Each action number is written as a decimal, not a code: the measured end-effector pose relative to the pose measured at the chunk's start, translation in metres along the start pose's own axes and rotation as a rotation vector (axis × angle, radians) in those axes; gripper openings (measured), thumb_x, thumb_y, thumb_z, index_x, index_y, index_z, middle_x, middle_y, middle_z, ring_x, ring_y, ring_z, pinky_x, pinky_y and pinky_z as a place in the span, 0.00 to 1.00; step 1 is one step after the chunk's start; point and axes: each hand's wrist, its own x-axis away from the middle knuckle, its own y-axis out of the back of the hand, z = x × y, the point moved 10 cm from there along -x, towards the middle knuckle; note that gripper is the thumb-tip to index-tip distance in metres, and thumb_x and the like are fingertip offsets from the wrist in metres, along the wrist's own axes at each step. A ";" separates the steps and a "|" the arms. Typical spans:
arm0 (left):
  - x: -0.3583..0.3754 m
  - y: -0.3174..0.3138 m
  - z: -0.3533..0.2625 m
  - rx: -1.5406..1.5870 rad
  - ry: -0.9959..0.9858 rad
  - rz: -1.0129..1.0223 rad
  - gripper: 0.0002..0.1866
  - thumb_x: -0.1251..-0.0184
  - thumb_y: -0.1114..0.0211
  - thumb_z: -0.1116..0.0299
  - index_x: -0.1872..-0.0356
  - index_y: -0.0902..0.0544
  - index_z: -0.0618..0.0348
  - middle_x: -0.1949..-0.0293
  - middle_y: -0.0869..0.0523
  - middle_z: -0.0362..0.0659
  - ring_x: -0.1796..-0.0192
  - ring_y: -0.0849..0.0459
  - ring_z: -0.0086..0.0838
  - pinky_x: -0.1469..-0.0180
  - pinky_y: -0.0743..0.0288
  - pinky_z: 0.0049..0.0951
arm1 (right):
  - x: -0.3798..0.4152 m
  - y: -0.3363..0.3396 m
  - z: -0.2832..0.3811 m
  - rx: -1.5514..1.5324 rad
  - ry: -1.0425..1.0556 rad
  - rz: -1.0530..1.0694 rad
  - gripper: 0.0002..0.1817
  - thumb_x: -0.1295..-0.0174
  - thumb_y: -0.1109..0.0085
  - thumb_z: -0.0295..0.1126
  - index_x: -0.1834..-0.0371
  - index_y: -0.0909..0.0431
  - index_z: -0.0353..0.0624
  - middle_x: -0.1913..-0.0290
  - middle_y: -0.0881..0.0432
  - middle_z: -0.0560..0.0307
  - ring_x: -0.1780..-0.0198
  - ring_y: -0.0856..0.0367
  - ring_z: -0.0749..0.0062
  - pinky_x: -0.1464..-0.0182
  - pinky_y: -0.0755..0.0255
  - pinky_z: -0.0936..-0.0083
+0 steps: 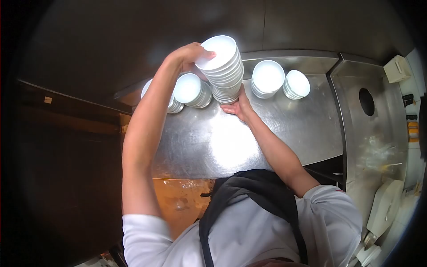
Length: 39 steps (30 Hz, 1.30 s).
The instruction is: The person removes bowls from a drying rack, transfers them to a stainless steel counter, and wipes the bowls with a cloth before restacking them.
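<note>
A tall stack of white bowls (222, 69) leans over the steel counter (289, 129). At its top, my left hand (195, 55) grips the rim, the thumb inside the uppermost bowl. Low on the same stack, my right hand (240, 106) supports the base with its palm and fingers. Shorter bowl stacks stand to the left (189, 90), one of them partly hidden behind my left forearm. On the right are a wider bowl stack (267, 78) and a smaller one (296, 84).
A steel sink unit (351, 111) with a dark round hole (366, 102) adjoins the counter on the right. Beyond it are a white container (397, 70) and yellow items (413, 132). A raised steel edge runs behind the bowls.
</note>
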 end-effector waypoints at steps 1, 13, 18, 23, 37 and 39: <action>0.000 -0.001 -0.001 -0.011 0.001 -0.025 0.25 0.35 0.34 0.61 0.45 0.25 0.72 0.52 0.17 0.57 0.51 0.15 0.47 0.59 0.13 0.52 | -0.001 0.001 0.000 -0.013 0.010 -0.011 0.53 0.37 0.78 0.76 0.24 0.54 0.40 0.34 0.34 0.34 0.43 0.22 0.44 0.41 0.26 0.51; 0.043 -0.014 0.028 -0.002 -0.094 -0.184 0.25 0.32 0.36 0.64 0.42 0.26 0.77 0.52 0.17 0.56 0.53 0.16 0.40 0.53 0.21 0.41 | 0.003 0.013 0.011 0.151 0.078 -0.111 0.43 0.30 0.74 0.66 0.30 0.39 0.39 0.46 0.22 0.39 0.52 0.15 0.53 0.51 0.18 0.59; 0.048 -0.026 0.026 -0.064 -0.076 -0.221 0.24 0.32 0.38 0.65 0.43 0.26 0.78 0.54 0.16 0.57 0.54 0.15 0.40 0.55 0.21 0.41 | 0.011 0.034 0.036 0.598 0.347 -0.285 0.37 0.32 0.55 0.57 0.31 0.39 0.36 0.50 0.21 0.37 0.50 0.18 0.46 0.46 0.23 0.55; 0.045 -0.027 0.028 -0.045 -0.078 -0.202 0.25 0.30 0.41 0.63 0.41 0.27 0.75 0.51 0.18 0.57 0.51 0.16 0.43 0.55 0.18 0.44 | 0.124 -0.055 0.108 1.024 1.124 -0.306 0.51 0.53 0.25 0.40 0.28 0.47 0.40 0.40 0.27 0.40 0.39 0.26 0.44 0.38 0.31 0.55; 0.062 -0.028 -0.009 -0.046 -0.098 -0.112 0.30 0.28 0.48 0.59 0.36 0.34 0.76 0.42 0.25 0.65 0.41 0.22 0.55 0.48 0.16 0.49 | 0.134 -0.076 0.159 1.032 1.009 -0.169 0.57 0.68 0.15 0.43 0.33 0.41 0.36 0.41 0.23 0.44 0.39 0.23 0.54 0.39 0.27 0.62; 0.054 -0.030 -0.007 -0.046 -0.102 -0.062 0.30 0.29 0.47 0.60 0.35 0.34 0.77 0.41 0.25 0.64 0.41 0.22 0.54 0.48 0.16 0.49 | 0.135 -0.077 0.161 1.024 1.006 -0.156 0.57 0.68 0.16 0.43 0.34 0.41 0.36 0.41 0.24 0.43 0.39 0.23 0.53 0.39 0.27 0.61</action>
